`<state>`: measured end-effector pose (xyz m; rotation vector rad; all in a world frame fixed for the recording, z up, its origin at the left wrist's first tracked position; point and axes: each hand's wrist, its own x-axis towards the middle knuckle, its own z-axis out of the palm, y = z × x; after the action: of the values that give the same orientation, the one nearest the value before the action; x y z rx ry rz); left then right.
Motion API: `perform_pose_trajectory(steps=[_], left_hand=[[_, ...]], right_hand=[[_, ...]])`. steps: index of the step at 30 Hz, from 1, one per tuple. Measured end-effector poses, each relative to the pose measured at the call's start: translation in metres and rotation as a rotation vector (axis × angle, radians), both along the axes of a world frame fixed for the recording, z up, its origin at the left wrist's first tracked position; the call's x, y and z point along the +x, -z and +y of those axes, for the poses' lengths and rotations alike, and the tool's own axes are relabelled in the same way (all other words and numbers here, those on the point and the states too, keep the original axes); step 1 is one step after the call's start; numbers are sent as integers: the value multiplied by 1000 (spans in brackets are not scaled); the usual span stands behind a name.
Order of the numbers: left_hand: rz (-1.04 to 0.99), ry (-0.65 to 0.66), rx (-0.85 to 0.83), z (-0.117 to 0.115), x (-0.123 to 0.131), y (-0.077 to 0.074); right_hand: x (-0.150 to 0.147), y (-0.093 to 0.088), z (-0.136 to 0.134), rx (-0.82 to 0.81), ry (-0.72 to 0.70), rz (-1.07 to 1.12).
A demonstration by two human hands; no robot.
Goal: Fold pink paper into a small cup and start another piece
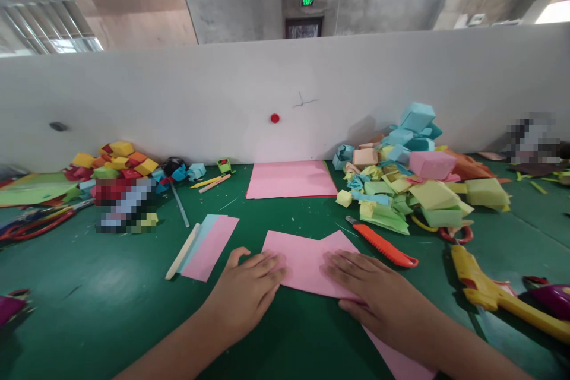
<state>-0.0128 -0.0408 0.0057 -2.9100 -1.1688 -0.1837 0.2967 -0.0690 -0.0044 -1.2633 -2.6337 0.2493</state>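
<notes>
A folded sheet of pink paper point(307, 261) lies on the green table in front of me, with a shallow notch in its far edge. My left hand point(252, 288) presses its fingertips onto the left part of the sheet, fingers stretched out and thumb apart. Flat on the right part rests my right hand point(369, 285), its fingers extended. Under my right forearm another pink paper piece point(396, 356) shows in part; I cannot tell whether it joins the folded sheet. An orange box cutter point(385, 245) lies just beyond my right hand.
Pink and blue strips point(211, 247) and a pale stick point(182, 251) lie left. A pink paper stack point(291, 179) sits by the white partition point(214, 95). Paper boxes and scraps point(392, 190) heap at right, near a yellow glue gun point(485, 288). Red-handled scissors point(44, 222) lie far left.
</notes>
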Motion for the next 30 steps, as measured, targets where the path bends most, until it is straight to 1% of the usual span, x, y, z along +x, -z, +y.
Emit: perform_pose_trajectory(steps=[6,10,15,25,30], left_hand=[[-19,12,-2,-2,-2,0],[-5,29,-18,-5,-3,1],[32,48,-56,-9,-6,0],[72,66,-169,-16,-12,-14],[55,63,-198,-17,-13,-17]], right_hand=[[2,2,0,26,-10,16],[2,2,0,30,-10,-10],[1,3,-1,47,-7,7],[1,5,-2,25,0,-11],[1,5,-2,31,-15,-10]])
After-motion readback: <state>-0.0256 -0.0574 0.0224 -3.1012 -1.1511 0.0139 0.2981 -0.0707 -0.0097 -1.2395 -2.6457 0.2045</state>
